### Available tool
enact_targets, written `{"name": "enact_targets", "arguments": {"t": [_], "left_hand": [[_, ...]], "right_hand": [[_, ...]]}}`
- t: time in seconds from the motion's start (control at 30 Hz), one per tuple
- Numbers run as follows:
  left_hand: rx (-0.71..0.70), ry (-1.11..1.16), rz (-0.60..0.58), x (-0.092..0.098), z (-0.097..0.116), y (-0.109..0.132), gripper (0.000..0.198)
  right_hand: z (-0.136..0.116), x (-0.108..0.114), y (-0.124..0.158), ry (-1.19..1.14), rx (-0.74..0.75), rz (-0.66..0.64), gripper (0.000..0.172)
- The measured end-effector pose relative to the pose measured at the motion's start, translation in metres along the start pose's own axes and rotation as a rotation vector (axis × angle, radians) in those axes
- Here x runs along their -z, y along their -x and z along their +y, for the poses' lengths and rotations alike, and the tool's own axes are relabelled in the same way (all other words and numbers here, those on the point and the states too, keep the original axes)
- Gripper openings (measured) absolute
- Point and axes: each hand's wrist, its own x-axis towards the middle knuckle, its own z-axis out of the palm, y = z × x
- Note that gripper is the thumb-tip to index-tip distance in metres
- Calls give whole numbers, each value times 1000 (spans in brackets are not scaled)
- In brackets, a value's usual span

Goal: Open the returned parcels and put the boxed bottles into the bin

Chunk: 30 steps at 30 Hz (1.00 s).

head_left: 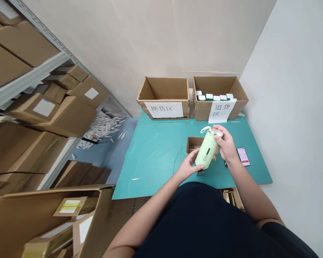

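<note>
A light green bottle (206, 152) with a silver cap and a green strap loop is tilted above the table, its top leaning right. My left hand (190, 165) is closed around the bottle's lower end. At the other end, the fingers of my right hand (225, 143) grip the silver cap (215, 132). Behind the bottle stands a small open cardboard box (192, 142), partly hidden, with crumpled packing inside. A small dark object (201, 172) shows just below the bottle; its kind is unclear.
Two open cardboard boxes with handwritten signs, a left box (167, 89) and a right box (201, 111) containing several white-topped packs, stand at the back of the green table (150, 154). A phone (243, 156) lies at right. Shelves (54, 61) and a large carton (104, 211) are left.
</note>
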Motion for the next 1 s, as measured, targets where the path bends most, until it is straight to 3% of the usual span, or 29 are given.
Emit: {"name": "enact_targets", "arguments": {"t": [0.17, 0.37, 0.5, 0.57, 0.63, 0.73, 0.8, 0.87, 1.0], "left_hand": [[21, 29, 81, -6, 6, 3, 75], [153, 260, 49, -9, 26, 12, 72], [254, 365, -59, -10, 30, 15, 73], [235, 321, -50, -9, 27, 15, 67], [162, 205, 31, -9, 21, 13, 64], [85, -3, 185, -10, 15, 11, 79], [89, -73, 239, -11, 15, 10, 85], [127, -21, 198, -12, 21, 11, 83], [305, 374, -109, -14, 38, 16, 78]], "right_hand": [[2, -11, 0, -188, -138, -6, 51], [17, -8, 1, -409, -381, -312, 55], [23, -7, 2, -481, -395, -425, 55], [24, -9, 2, -484, -385, -397, 55], [24, -12, 2, -460, -371, -311, 52], [23, -17, 4, -412, -328, -144, 45], [22, -18, 6, -405, -326, -114, 44], [20, -17, 6, -431, -359, -183, 47], [14, -13, 4, -537, -395, -398, 63]]}}
